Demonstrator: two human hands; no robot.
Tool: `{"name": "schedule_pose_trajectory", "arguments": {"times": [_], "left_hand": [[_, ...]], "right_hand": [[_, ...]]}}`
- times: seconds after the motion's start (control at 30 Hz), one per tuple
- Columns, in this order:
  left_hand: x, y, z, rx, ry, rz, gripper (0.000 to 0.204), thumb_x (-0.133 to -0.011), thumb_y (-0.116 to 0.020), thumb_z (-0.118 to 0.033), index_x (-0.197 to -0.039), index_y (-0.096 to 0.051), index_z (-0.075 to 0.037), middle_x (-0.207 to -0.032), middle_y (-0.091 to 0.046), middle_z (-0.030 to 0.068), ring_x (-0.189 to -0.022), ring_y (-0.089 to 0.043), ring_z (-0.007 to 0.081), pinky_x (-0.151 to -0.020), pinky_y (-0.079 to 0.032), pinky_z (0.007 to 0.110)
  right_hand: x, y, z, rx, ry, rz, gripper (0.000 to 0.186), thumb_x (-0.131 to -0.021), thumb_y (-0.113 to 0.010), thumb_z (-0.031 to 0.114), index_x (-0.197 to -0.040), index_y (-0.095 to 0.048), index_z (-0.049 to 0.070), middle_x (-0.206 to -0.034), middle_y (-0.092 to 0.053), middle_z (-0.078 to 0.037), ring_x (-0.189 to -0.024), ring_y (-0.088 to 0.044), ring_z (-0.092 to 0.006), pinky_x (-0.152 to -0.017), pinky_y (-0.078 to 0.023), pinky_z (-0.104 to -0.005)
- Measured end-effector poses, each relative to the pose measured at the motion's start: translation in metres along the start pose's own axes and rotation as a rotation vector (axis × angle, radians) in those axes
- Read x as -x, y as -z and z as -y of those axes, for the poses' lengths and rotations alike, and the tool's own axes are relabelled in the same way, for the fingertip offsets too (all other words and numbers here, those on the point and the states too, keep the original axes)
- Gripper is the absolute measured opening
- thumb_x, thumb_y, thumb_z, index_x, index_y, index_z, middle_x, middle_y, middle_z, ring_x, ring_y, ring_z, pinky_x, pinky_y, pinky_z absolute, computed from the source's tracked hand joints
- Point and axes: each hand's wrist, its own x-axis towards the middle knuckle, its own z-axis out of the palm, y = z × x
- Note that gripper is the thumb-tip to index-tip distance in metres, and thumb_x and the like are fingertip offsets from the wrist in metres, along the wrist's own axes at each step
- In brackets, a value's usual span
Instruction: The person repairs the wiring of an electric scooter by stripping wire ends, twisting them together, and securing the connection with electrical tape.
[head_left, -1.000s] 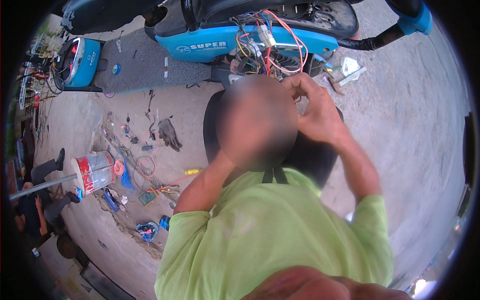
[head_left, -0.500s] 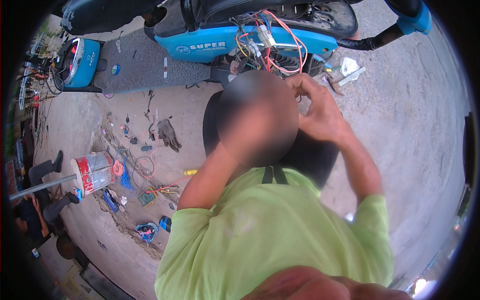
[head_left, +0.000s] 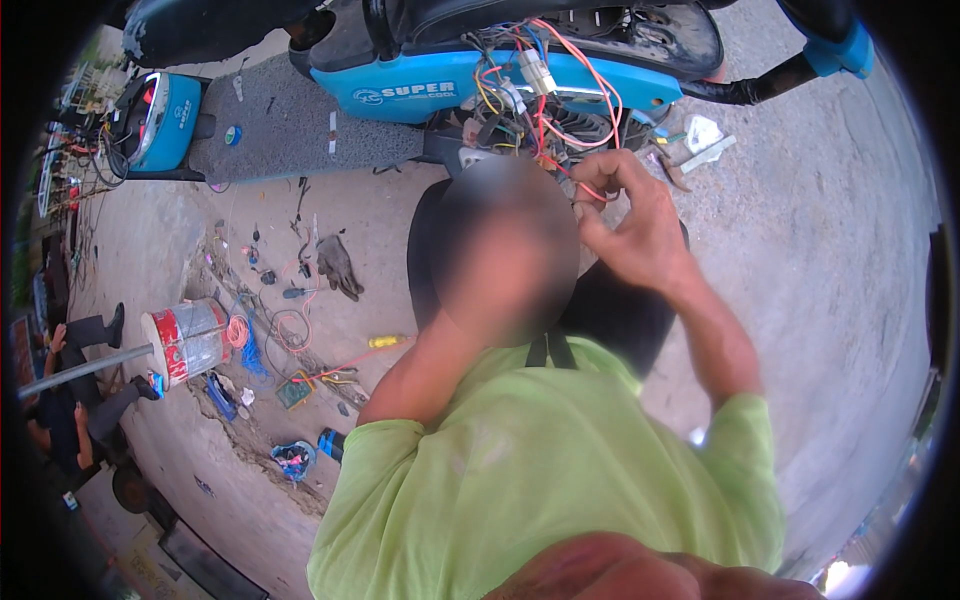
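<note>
The blue electric scooter (head_left: 393, 94) lies across the top of the head view, with a bundle of coloured wires and white connectors (head_left: 535, 70) hanging out of its side panel. My right hand (head_left: 630, 225) is curled just below them, thumb toward forefinger, closed on a red wire (head_left: 588, 192). My left hand (head_left: 495, 250) is hidden by a round blur beside the right one, so its fingers and anything in them cannot be made out. Both hands are over my dark-trousered legs (head_left: 425, 240).
A metal drum (head_left: 186, 341) with a pole stands at left, a person (head_left: 80, 400) sitting behind it. Tools, cords, a glove (head_left: 337, 268), a multimeter (head_left: 295, 393) and a bag of parts (head_left: 293, 462) lie on the concrete. A hammer (head_left: 672, 170) lies at right.
A red wire now shows between my right fingers, running down from the bundle. The right thumb has shifted slightly left. The seated person's hand at left has risen.
</note>
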Motion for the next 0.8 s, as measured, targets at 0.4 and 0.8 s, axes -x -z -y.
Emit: {"name": "schedule_pose_trajectory", "arguments": {"times": [0.4, 0.8], "left_hand": [[-0.002, 0.003, -0.010, 0.975, -0.172, 0.150, 0.016, -0.093, -0.060, -0.014, -0.103, -0.053, -0.003, -0.143, -0.055, 0.0240, -0.123, -0.059, 0.0321, -0.104, -0.049, 0.050], [0.004, 0.007, 0.008, 0.888, 0.278, 0.106, 0.024, -0.101, -0.052, -0.026, -0.110, -0.058, -0.004, -0.122, -0.065, 0.0161, -0.107, -0.063, 0.0257, -0.089, -0.051, 0.043]], "right_hand": [[-0.009, 0.002, 0.010, -0.079, -0.044, 0.100, 0.034, -0.083, -0.068, 0.003, -0.116, -0.062, 0.000, -0.098, -0.072, -0.012, -0.086, -0.071, -0.0217, -0.082, -0.057, -0.0347], [-0.005, -0.004, -0.036, -0.486, -0.036, 0.120, 0.029, -0.086, -0.075, 0.004, -0.113, -0.066, 0.001, -0.104, -0.069, -0.006, -0.090, -0.063, -0.0146, -0.087, -0.052, -0.0314]]}}
